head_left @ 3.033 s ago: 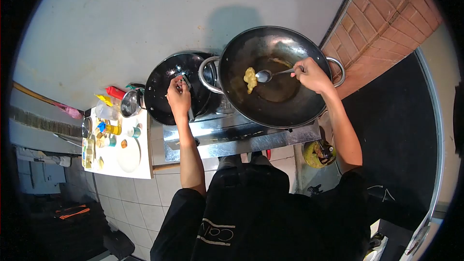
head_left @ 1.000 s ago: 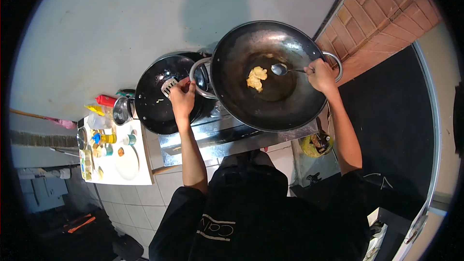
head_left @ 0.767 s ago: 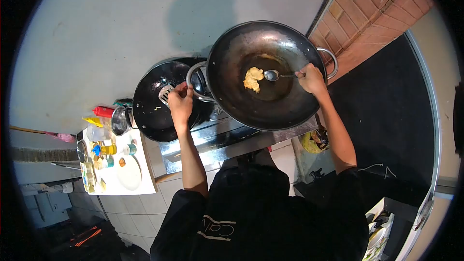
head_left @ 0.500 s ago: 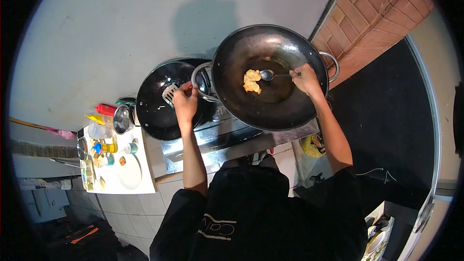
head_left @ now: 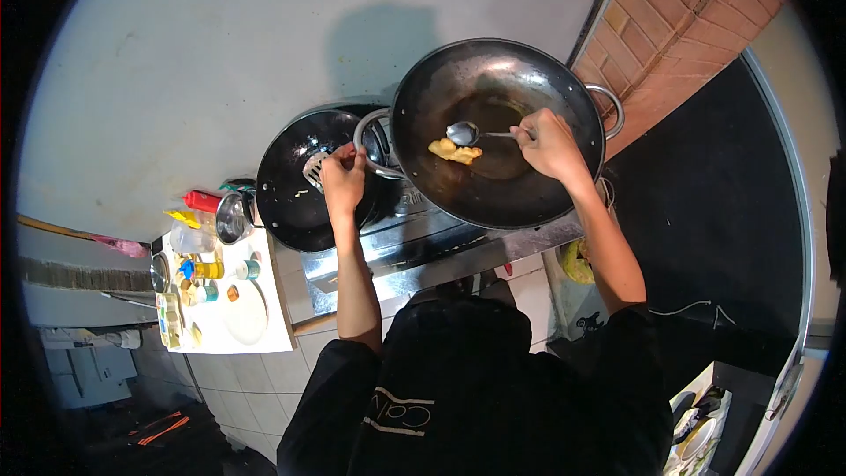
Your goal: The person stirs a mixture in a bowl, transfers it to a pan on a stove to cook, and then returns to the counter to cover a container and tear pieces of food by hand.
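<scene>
A large dark wok [head_left: 423, 181] sits on the stove, with a pool of oil at its bottom. My right hand [head_left: 551, 148] is closed around the handle of a metal spoon [head_left: 463, 133], whose bowl rests just above a golden fried piece of food [head_left: 456, 152]. My left hand [head_left: 344, 183] has its fingers closed at the large wok's left loop handle [head_left: 363, 130]. Beside those fingers shows the head of a slotted spatula [head_left: 312, 169], over a second black wok [head_left: 286, 207]; its handle is hidden.
Left of the stove [head_left: 388, 251], a white table [head_left: 275, 317] carries a plate [head_left: 245, 316], a metal bowl [head_left: 233, 219], a red bottle [head_left: 203, 201] and several small containers. A wall stands behind the woks, with a brick column [head_left: 679, 18] at the right.
The spoon has shifted left along the food, and the fried piece has turned from upright to lying sideways. My left hand stays at the wok handle. The whole view has shifted slightly.
</scene>
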Motion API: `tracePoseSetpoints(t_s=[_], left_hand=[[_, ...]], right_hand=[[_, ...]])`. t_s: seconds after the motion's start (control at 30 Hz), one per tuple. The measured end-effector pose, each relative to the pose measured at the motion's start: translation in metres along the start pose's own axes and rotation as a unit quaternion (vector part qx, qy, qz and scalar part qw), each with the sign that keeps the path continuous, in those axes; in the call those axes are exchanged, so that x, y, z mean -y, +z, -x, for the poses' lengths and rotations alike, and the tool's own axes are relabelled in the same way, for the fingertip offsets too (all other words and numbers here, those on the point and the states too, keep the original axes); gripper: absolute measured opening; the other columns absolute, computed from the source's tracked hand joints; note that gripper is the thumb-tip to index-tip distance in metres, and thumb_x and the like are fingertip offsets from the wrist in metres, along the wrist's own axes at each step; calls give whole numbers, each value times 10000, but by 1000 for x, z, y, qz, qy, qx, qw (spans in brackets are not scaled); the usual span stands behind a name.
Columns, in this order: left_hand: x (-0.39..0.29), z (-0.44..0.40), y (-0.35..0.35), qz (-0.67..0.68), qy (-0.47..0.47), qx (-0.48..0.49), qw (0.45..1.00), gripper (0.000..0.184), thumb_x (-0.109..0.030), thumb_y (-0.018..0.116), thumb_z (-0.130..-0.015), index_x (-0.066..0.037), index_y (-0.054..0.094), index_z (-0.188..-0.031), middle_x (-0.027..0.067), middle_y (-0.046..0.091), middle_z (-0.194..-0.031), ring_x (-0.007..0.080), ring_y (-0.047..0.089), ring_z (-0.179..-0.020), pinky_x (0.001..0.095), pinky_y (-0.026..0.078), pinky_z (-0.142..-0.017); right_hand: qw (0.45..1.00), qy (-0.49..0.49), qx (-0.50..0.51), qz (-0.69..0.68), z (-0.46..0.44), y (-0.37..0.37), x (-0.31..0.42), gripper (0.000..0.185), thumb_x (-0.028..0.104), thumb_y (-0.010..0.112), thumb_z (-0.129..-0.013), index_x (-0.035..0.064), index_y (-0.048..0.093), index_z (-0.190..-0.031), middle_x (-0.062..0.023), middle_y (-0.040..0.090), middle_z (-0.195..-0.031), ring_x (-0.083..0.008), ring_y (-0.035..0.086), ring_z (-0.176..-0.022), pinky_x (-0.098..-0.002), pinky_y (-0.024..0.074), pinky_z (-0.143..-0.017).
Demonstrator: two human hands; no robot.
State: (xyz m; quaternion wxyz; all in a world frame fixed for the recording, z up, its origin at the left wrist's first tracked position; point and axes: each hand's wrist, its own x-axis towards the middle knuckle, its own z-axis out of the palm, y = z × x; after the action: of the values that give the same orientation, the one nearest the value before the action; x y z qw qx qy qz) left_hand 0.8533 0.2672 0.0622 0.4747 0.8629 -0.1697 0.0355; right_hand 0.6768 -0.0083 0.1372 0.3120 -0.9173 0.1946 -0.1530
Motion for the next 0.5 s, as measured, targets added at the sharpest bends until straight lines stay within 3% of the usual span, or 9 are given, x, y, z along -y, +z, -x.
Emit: tracePoseSetpoints(t_s=[0.2, 0.5], left_hand=[[6, -3, 2, 29, -6, 7, 1000, 306, -160, 663, -806, 85, 622, -985, 158, 672, -808, 183, 648, -721, 288, 492, -690], [-1, 0, -3, 19, 10, 21, 1000, 304, -164, 653, -819, 79, 622, -998, 171, 673, -815, 190, 660, -738, 284, 496, -682]], right_hand=[[996, -14, 8, 86, 28, -8, 17, 180, 145, 608, -801, -27, 643, -765, -249, 600, -724, -420, 593, -728, -464, 475, -684], [990, 20, -96, 103, 43, -6, 0, 167, 123, 618, -788, -33, 635, -729, -255, 602, -732, -417, 595, -744, -467, 472, -671]])
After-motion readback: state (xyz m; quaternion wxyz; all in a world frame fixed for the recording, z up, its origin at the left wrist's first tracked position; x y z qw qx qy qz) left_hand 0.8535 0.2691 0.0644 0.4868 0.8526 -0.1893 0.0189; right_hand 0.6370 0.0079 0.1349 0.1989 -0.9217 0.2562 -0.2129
